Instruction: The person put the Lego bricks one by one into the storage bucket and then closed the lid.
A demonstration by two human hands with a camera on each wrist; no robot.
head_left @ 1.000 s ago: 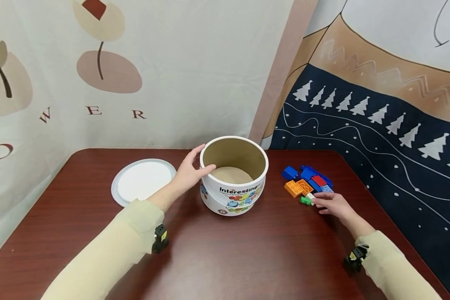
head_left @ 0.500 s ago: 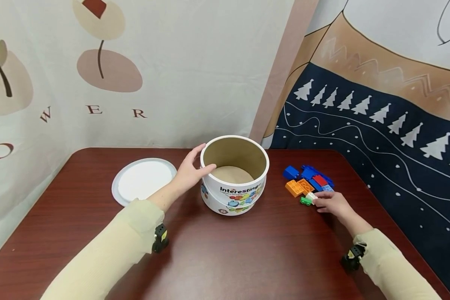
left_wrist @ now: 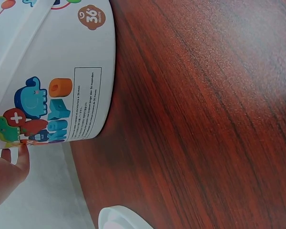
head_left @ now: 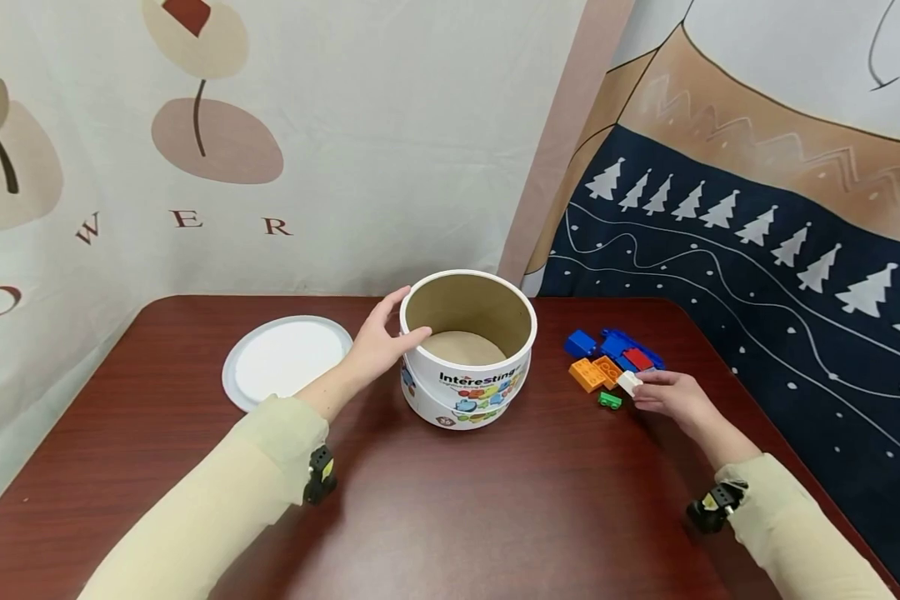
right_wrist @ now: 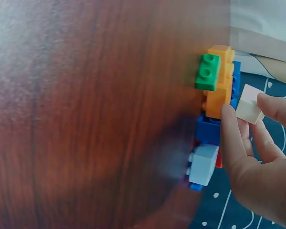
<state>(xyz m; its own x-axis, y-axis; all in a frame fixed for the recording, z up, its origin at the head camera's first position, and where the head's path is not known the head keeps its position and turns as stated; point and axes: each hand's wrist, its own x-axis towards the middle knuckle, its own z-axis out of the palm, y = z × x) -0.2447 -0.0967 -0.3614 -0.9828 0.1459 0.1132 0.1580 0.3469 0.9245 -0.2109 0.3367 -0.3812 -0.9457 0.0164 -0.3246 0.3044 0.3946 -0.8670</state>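
Note:
My left hand (head_left: 375,346) grips the near-left rim of a white round bucket (head_left: 468,400), thumb over the edge and fingers on the outside wall. In the left wrist view, printed toy pictures cover the bucket wall (left_wrist: 86,47), and part of the hand (left_wrist: 9,174) shows at its side. At the right, my right hand (head_left: 675,398) pinches a small white brick (right_wrist: 250,102) between thumb and fingers, raised over the pile. Close by lie a green brick (head_left: 610,401), orange bricks (head_left: 587,376), blue bricks (head_left: 581,344) and a red one (head_left: 637,359). A pale blue brick (right_wrist: 203,164) shows beside the hand.
A white round lid (head_left: 285,358) lies flat on the brown table (head_left: 495,500), left of the bucket. Behind the table hang a pale printed curtain (head_left: 375,167) and a dark blue cloth with white trees (head_left: 720,275).
My right hand has lifted the white brick away from beside the green brick, up and slightly right. The left hand and the bucket have stayed in place.

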